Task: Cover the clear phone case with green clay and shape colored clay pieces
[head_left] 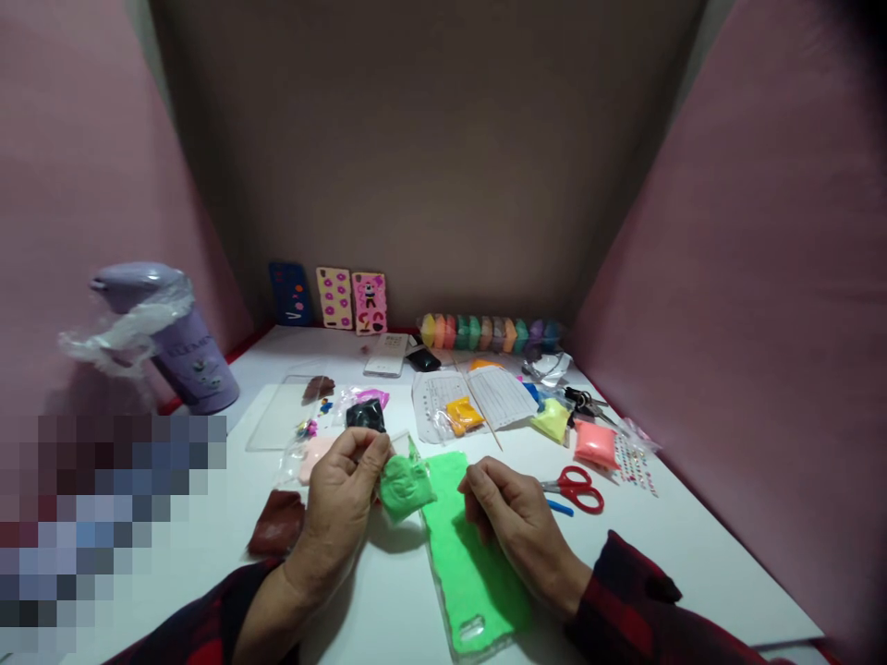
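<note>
A small clear packet of green clay [406,488] is pinched at its edge between the thumb and fingers of my left hand [346,485]. Below and to the right lies a phone case [464,563] covered in bright green clay, with an uncovered camera opening near its lower end. My right hand [509,517] is over the right side of the case, its thumb and fingertips pressed together; anything between them is too small to make out. A brown clay packet [278,525] lies left of my left wrist.
Red-handled scissors [582,489] and a coral packet [595,444] lie to the right. Papers [505,397] bear an orange packet [464,416] and a stick. Decorated cases [334,298] lean at the back; a purple tumbler [198,356] stands left.
</note>
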Motion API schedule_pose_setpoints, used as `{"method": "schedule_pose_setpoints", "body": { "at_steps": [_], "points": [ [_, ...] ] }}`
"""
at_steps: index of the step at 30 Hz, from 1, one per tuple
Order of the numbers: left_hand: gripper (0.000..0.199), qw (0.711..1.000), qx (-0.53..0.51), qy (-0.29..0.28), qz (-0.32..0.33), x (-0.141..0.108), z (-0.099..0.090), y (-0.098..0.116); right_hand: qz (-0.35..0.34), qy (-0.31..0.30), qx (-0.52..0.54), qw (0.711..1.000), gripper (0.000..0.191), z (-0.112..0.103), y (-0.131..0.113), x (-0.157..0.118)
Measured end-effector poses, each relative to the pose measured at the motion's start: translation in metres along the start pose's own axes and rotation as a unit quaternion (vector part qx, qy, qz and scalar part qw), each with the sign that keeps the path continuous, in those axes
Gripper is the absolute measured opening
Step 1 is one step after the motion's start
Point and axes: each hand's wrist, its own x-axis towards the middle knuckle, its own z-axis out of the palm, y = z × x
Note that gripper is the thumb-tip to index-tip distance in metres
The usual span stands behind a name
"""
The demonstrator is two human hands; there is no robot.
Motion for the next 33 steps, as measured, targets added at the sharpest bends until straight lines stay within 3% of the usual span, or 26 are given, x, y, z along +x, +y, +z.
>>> {"method": "schedule_pose_setpoints", "body": {
  "at_steps": [3, 6, 10, 13, 22, 33],
  "points": [
    [0.029, 1.0, 0.005, 0.004, 0.007, 0.002, -0.001, -0.001, -0.05, -0.01, -0.032, 0.998, 0.035, -0.004, -0.004, -0.003],
    [0.026, 1.0, 0.005, 0.002, 0.011, 0.003, -0.003, -0.004, -0.184, -0.075, -0.102, 0.975, 0.032, -0.011, -0.012, -0.005],
    [0.025, 1.0, -0.007, -0.004, 0.006, 0.003, -0.004, -0.006, -0.357, -0.173, -0.232, 0.888, 0.033, -0.019, -0.02, -0.005],
    [0.025, 1.0, -0.003, 0.007, 0.011, 0.003, -0.004, -0.005, -0.416, -0.202, -0.296, 0.836, 0.036, -0.02, -0.021, -0.005],
    [0.024, 1.0, 0.001, 0.016, 0.014, 0.003, -0.004, -0.003, -0.445, -0.197, -0.345, 0.803, 0.042, -0.013, -0.015, -0.005],
    [0.024, 1.0, -0.004, 0.009, 0.019, 0.003, -0.005, -0.004, -0.45, -0.169, -0.319, 0.817, 0.034, -0.012, -0.012, -0.005]
  ]
}}
